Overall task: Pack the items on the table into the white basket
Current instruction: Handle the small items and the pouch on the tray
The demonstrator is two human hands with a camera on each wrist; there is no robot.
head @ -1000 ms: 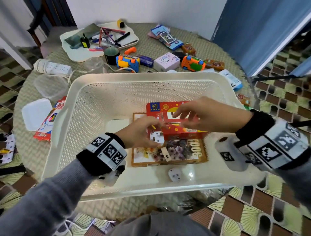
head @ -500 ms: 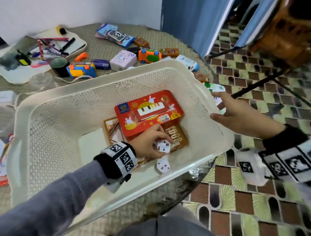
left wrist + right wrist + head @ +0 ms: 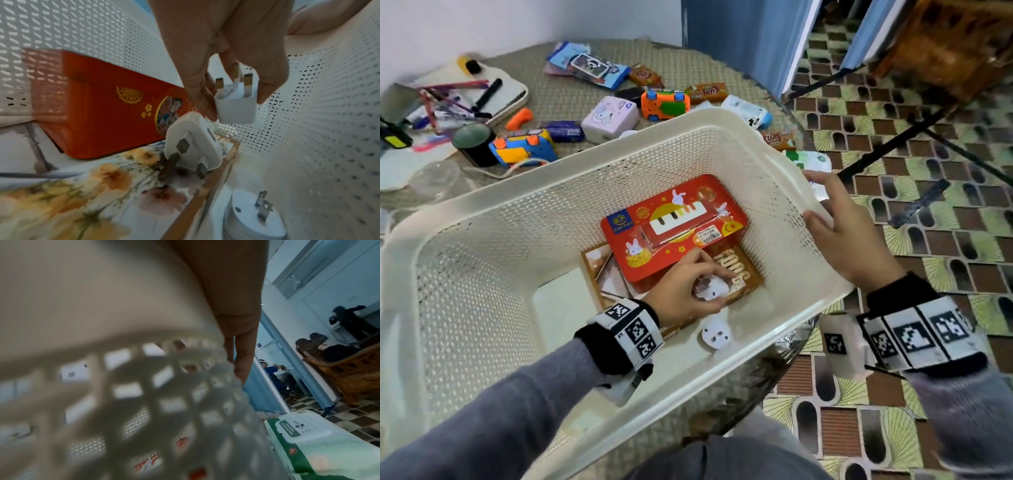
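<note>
White basket (image 3: 571,192) steadied, plug in hand!
Left hand (image 3: 681,291) pinches a white plug (image 3: 236,105) inside; right hand (image 3: 849,233) rests flat-fingered on the rim.

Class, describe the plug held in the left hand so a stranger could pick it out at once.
Start at the white basket and find the red box inside. Just below it, the left hand pinches a small white cube plug. Unlike the two other white plugs lying nearby, it is lifted clear, three prongs pointing up.

Head looks down; wrists close; all share basket (image 3: 722,123).
</note>
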